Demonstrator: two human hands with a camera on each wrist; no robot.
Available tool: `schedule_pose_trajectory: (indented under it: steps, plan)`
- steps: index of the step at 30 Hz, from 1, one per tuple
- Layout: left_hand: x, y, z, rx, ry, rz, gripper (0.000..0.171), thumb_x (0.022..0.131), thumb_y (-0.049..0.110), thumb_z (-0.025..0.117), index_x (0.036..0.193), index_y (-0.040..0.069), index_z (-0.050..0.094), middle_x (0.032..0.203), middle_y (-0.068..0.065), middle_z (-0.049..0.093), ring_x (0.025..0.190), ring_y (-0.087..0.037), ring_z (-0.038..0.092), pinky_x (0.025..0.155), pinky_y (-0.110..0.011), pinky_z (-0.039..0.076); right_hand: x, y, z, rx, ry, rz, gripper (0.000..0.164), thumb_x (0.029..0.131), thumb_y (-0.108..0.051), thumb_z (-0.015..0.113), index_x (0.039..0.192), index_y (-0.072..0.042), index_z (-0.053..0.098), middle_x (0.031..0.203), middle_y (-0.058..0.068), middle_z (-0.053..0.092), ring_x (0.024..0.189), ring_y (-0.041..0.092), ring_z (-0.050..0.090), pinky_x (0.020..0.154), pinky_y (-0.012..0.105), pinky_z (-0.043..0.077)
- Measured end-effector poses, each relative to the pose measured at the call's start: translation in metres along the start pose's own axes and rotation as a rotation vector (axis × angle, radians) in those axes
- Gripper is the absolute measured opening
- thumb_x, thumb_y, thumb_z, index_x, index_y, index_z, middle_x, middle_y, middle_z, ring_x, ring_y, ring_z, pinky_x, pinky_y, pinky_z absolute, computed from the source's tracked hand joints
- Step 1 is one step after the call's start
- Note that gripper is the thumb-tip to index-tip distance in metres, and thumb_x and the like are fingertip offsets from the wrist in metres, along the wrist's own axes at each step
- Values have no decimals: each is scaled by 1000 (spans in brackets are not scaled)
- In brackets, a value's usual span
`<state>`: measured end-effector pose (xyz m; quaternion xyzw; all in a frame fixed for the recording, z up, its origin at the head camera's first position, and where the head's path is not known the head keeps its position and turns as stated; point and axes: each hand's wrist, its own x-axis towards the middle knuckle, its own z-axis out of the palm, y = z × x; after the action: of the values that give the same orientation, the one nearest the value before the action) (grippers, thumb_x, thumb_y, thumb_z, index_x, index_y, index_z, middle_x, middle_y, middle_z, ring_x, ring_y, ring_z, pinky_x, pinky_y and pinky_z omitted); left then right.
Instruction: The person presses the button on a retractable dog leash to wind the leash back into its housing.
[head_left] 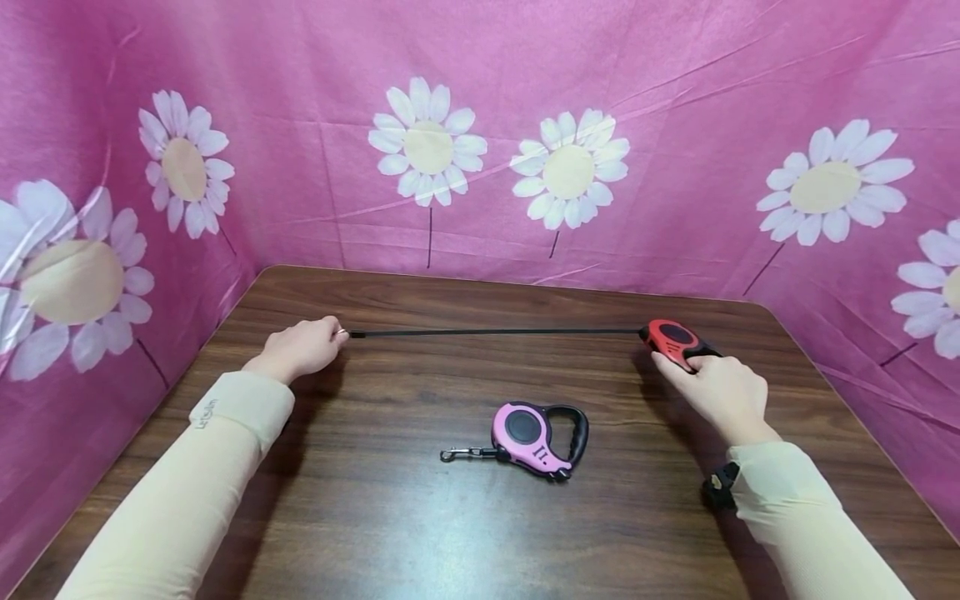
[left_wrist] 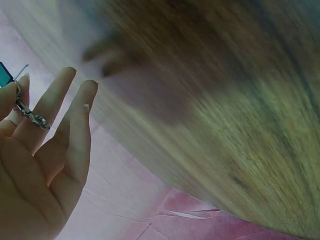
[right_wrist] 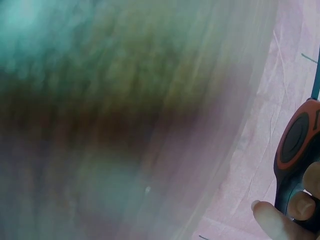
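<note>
My right hand [head_left: 723, 390] grips the black handle of a red retractable dog leash [head_left: 660, 332], held over the right side of the table. From its case a black strap [head_left: 495, 332] runs straight and taut leftward to my left hand [head_left: 300, 348]. In the left wrist view, thumb and fingers pinch the strap's end beside a metal snap clip [left_wrist: 36, 119]; the other fingers are extended. The right wrist view shows fingers curled through the handle below the red and black case [right_wrist: 295, 137]. Between the arms lies a pink retractable leash [head_left: 510, 425], its clip [head_left: 468, 452] pointing left.
A brown wood-grain table [head_left: 360, 517] spans the area beneath both hands. Pink cloth [head_left: 300, 150] printed with white daisies hangs along its back and sides. My right wrist carries a black strap-like band [head_left: 720, 486].
</note>
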<state>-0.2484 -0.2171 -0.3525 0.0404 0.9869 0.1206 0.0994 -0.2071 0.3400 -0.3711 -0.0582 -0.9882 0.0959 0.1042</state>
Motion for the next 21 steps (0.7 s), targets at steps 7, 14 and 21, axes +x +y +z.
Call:
schedule_pose_trajectory:
  steps: [7,14,21]
  plan:
    - [-2,6,-1,-28,31,19,29,103,35,39,108,14,58,110,-14,67,104,-42,63,79,-61,45,1,-3,4,4,36,-32,64,89,-74,45,57,-19,50,56,5,52,51,23,49,45,36,29]
    - [-2,13,0,-84,91,48,29,105,34,38,110,15,59,99,1,74,109,-35,65,83,-60,46,0,-6,4,8,44,-40,64,90,-73,45,56,-19,49,55,4,50,50,22,48,45,36,29]
    - [-1,18,2,-102,123,46,28,104,36,39,110,17,60,93,3,74,104,-33,67,82,-59,46,1,-9,4,16,42,-48,64,90,-73,46,56,-19,47,54,2,50,50,22,47,46,35,29]
